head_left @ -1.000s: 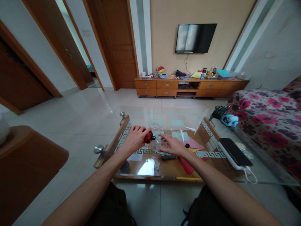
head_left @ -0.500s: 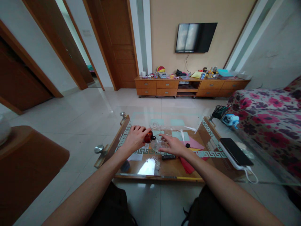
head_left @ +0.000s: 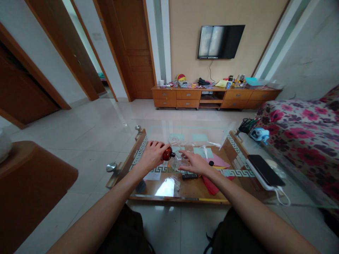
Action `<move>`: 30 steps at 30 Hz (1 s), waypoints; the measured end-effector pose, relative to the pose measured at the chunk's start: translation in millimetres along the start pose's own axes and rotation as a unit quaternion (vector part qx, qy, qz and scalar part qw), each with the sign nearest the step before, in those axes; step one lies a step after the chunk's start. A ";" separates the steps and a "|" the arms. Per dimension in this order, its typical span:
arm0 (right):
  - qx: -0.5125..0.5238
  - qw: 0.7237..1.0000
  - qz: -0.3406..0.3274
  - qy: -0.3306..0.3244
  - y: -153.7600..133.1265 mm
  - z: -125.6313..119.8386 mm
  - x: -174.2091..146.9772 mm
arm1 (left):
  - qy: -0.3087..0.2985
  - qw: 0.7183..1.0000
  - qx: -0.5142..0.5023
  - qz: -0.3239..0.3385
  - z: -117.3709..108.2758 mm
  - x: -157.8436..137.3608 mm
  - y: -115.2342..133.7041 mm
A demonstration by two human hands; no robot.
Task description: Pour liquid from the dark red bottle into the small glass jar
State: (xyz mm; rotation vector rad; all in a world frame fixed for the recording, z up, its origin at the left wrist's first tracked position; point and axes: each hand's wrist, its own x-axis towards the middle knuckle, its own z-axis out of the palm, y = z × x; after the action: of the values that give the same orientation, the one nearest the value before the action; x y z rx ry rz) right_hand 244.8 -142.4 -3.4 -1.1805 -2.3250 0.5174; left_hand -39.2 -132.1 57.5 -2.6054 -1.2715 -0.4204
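My left hand is closed around a reddish-brown bottle. The bottle lies tilted on its side, with its black neck pointing right toward my other hand. Opposite it, my right hand curves its thumb and fingers around a clear, see-through container on the glass table. The container's outline is faint, and its contents cannot be made out. A small round black cap lies beside my right wrist. Below the hands is a dark oblong object.
The glass-topped table has a wooden lower shelf with red paper and pink paper. A phone rests on a white block with a cable at the right. A blue-white object stands near the flowered sofa.
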 end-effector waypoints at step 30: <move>0.006 1.000 0.026 0.000 1.2 -2.6 -1.2 | -0.002 0.999 -0.032 -0.016 7.6 -6.8 0.5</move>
State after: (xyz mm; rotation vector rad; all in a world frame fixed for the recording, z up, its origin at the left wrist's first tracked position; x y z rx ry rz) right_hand 247.6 -142.5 -2.2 -1.2394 -2.2939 0.5491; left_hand -41.5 -135.0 48.0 -2.6421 -1.3247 -0.4679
